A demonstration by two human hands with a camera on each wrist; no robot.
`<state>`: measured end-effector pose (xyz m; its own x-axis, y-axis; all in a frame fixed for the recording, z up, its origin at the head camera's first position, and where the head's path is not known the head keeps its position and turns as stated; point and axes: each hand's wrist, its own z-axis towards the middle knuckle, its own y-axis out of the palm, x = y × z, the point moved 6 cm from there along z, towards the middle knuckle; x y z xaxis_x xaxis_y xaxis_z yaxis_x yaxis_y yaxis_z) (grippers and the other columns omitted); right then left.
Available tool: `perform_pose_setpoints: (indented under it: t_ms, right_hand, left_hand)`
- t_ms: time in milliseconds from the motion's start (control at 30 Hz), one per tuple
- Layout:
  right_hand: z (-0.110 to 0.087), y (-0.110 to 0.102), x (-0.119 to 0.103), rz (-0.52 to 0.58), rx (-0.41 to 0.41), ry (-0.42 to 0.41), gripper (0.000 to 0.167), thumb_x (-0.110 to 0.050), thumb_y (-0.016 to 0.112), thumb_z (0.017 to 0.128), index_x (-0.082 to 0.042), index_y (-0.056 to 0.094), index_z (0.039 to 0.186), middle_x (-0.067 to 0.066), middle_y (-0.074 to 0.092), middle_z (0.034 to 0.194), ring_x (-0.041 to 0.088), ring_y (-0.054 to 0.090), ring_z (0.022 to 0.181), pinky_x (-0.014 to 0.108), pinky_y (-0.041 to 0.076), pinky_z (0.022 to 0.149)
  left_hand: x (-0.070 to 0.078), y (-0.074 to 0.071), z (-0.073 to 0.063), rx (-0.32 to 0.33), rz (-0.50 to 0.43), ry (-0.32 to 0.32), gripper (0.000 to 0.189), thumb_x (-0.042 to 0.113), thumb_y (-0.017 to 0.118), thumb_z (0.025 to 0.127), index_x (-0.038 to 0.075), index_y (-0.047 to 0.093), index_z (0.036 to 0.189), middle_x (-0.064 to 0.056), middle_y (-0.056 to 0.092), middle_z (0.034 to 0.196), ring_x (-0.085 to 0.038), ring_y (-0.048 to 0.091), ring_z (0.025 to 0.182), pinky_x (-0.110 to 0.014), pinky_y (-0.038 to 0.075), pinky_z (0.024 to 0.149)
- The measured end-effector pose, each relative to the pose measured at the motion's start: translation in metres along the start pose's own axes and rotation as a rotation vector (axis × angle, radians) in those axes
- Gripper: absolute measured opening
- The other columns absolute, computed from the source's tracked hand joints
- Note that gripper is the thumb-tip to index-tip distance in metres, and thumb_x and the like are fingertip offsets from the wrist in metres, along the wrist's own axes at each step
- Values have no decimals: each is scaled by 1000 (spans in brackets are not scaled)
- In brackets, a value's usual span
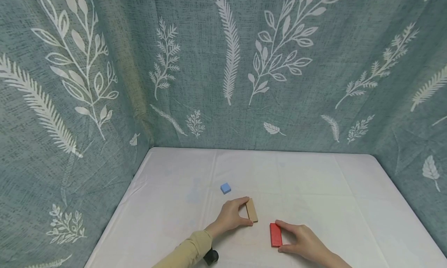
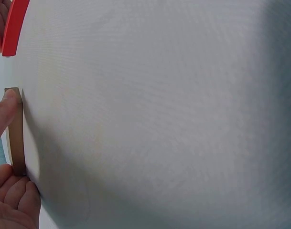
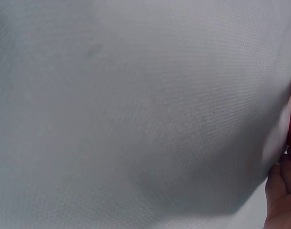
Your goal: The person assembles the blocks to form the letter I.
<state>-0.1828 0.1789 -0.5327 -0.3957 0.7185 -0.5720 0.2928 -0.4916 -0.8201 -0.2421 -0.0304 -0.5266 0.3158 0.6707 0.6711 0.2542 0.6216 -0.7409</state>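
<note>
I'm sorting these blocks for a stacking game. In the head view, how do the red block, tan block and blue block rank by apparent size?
1. Red block and tan block: alike in length; the red lies nearer the camera, so I can't rank them.
2. Blue block: clearly smallest, a small cube farther back.

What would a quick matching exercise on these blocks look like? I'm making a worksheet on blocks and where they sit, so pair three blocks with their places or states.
Things:
1. tan block
2. red block
3. blue block

States:
A. lies alone on the white table, no hand on it
B. pinched at its two ends by the left hand
C. held at its ends by the right hand

Pairs: 1-B, 2-C, 3-A
</note>
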Motion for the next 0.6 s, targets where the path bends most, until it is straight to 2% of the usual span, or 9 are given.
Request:
perform_pose_setpoints:
  t_ms: [233,433,600]
  right_hand:
    - [-1,1,1,-22,23,-11,77,-59,71,72,-11,58,131,2,65,126,20,61,116,35,55,93]
    - [-1,5,4,-21,-1,28,79,-59,72,70,-11,57,131,1,64,127,21,60,117,37,54,94]
    - [0,5,3,4,-8,29,81,-58,73,70,-9,56,132,2,62,129,24,58,119,39,53,95]
  left_hand:
    - [0,1,0,0,2,-1,76,26,86,66,1,55,130,-13,59,133,-29,54,124,-40,46,105]
    - [0,2,0,5,9,1,75,27,86,66,1,55,130,-13,59,132,-29,55,124,-40,46,105]
    - [0,2,-1,7,12,2,75,27,86,67,1,55,130,-13,59,132,-29,55,124,-41,46,105]
